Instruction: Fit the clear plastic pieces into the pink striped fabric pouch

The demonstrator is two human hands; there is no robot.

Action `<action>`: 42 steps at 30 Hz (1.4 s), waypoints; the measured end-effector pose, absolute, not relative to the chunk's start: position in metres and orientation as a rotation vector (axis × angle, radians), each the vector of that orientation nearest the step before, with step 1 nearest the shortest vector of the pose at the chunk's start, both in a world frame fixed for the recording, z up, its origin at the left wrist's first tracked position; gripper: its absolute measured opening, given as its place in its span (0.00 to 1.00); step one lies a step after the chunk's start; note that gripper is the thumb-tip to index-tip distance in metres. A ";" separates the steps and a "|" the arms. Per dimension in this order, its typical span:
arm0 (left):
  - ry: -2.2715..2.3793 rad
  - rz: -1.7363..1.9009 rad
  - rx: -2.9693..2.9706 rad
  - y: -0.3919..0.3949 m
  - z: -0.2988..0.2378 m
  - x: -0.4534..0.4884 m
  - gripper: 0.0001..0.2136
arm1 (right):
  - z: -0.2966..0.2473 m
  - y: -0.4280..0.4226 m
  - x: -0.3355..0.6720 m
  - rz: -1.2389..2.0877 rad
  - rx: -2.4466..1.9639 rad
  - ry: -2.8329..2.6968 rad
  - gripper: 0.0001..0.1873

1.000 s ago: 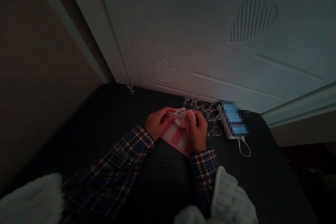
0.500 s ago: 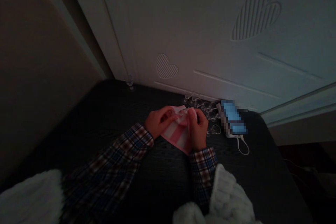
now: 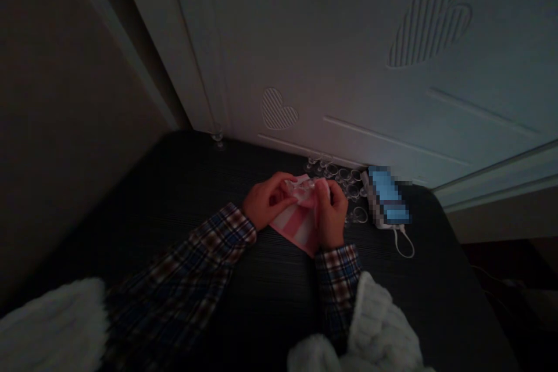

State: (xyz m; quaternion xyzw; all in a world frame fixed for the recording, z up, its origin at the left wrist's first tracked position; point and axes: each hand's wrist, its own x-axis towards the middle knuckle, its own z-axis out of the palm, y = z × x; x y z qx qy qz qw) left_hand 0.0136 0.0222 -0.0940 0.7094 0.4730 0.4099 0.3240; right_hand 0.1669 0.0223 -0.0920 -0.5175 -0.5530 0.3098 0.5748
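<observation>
My left hand [image 3: 267, 202] and my right hand [image 3: 330, 216] meet over a pink and white striped piece [image 3: 293, 225] lying on the dark surface [image 3: 183, 197]. Both hands have their fingers curled in a pinch at the striped piece's upper edge, where a small clear part [image 3: 300, 185] shows between the fingertips. Plaid sleeves with white fleecy cuffs cover both arms. The light is dim, so what exactly is pinched is hard to make out.
Several small clear rings [image 3: 344, 177] lie scattered just right of my hands. A lit phone [image 3: 387, 202] rests on a white pack with a cord loop [image 3: 404, 244]. A white door with heart reliefs [image 3: 279, 110] stands behind the surface. One clear ring [image 3: 217, 138] sits at the back.
My hands have stayed over the striped piece, with the fingers shifting slightly at its upper edge. The view has tilted a little.
</observation>
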 end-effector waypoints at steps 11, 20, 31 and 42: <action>1.355 1.003 1.927 0.025 -0.092 0.008 0.16 | -0.088 0.018 0.167 0.658 -1.220 -1.407 0.12; 1.216 1.016 1.854 0.023 -0.090 0.012 0.20 | -0.091 0.020 0.167 0.681 -1.213 -1.345 0.12; 1.199 1.028 1.800 0.021 -0.092 0.011 0.13 | -0.089 0.017 0.167 0.674 -1.199 -1.393 0.11; 1.077 1.075 1.579 0.020 -0.096 0.019 0.16 | -0.091 0.020 0.167 0.692 -1.209 -1.340 0.12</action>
